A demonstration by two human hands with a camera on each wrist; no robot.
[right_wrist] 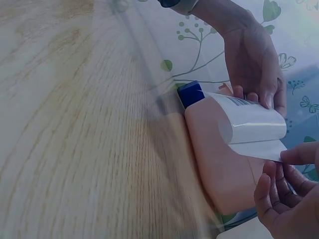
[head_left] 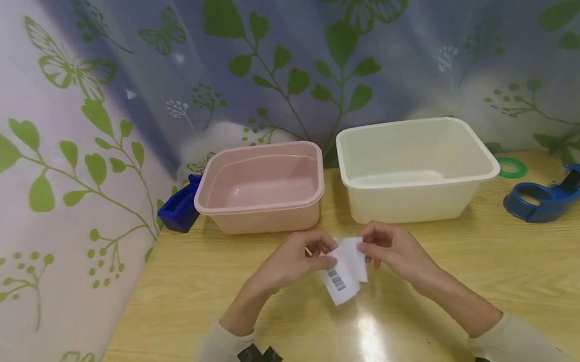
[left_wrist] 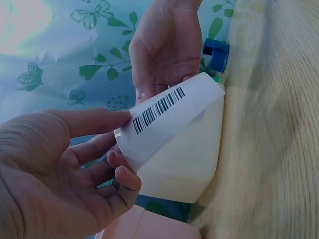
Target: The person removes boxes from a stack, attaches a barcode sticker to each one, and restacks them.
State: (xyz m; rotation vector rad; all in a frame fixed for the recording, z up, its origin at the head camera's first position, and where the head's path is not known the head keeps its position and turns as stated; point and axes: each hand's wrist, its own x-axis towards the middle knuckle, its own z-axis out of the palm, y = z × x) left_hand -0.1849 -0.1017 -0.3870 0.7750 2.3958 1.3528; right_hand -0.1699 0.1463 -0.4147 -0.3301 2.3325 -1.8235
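Observation:
Between my two hands is a white barcode label (head_left: 349, 285), held above the table. My left hand (head_left: 297, 259) pinches one edge between thumb and fingers; the other fingers are loosely bent. On the opposite side, my right hand (head_left: 399, 252) pinches the other edge with thumb and fingertips. Black bars show on the outer face of the label (left_wrist: 164, 117) in the left wrist view. Seen from the right wrist, the label (right_wrist: 259, 119) is bent over in a curve, with a second white flap (right_wrist: 261, 148) below, reaching my right fingertips.
Behind the hands stand a pink basin (head_left: 267, 219) and a white basin (head_left: 408, 206) on the wooden table (head_left: 187, 307). A blue holder (head_left: 180, 210) lies at the left. On the right are a green tape roll (head_left: 513, 174) and a blue tape dispenser (head_left: 541, 209).

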